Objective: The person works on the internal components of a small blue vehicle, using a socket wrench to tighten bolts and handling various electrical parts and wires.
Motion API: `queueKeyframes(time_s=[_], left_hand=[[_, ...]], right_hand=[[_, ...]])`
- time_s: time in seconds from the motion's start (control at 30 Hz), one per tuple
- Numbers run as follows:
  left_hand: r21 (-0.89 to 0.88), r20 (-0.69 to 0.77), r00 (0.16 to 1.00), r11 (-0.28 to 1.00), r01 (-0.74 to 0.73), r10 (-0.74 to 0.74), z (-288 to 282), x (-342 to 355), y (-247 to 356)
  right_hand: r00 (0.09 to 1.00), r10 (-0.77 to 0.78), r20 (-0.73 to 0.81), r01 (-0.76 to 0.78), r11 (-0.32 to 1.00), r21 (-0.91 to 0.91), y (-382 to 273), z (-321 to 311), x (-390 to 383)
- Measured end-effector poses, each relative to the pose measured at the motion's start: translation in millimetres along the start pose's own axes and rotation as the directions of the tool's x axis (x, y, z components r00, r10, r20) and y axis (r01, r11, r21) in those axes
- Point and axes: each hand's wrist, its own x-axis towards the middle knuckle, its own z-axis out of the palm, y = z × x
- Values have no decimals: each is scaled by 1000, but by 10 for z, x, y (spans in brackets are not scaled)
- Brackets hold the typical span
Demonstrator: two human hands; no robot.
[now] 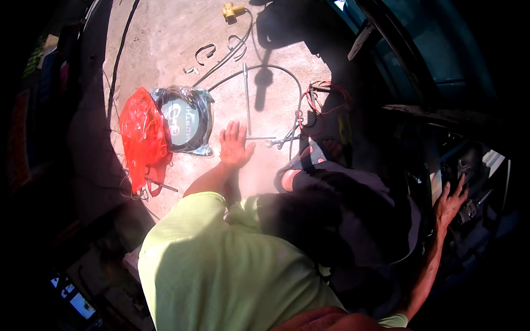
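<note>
- the right hand (450,207) has its fingers spread and grasps nothing visible, beside a metal fitting (469,211) in shadow at the far right; contact cannot be told.
- the left hand (234,148) is released, fingers fanned on the concrete.
- work seems underway but unfinished: a spanner (282,142) and a long metal rod (247,99) lie out, unheld.
- the red bag's (142,127) contents are unclear.
- beside it, a clear packet (206,102) holds a black coil, apparently unused.

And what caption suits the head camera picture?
Left hand open between a wrapped package and an L-shaped metal bar; right hand by metal parts.
</note>
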Motion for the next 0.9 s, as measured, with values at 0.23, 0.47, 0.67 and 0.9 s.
queueKeyframes(time_s=[0.23,0.47,0.67,0.9], left_hand=[[13,-18,1000,1000,-14,14,51,1,-31],[26,-55,998,999,-29,30,143,-1,-81],[44,-3,1000,999,10,-10,170,-35,-85],[-290,270,955,935,204,-125,-277,197,-170]], right_hand=[[994,81,75,-80,997,-10,-96,-78,16],[990,76,118,-70,996,-57,-138,-177,2],[991,87,102,-78,993,-86,-70,-117,-25],[994,94,51,-89,991,-99,171,84,6]])
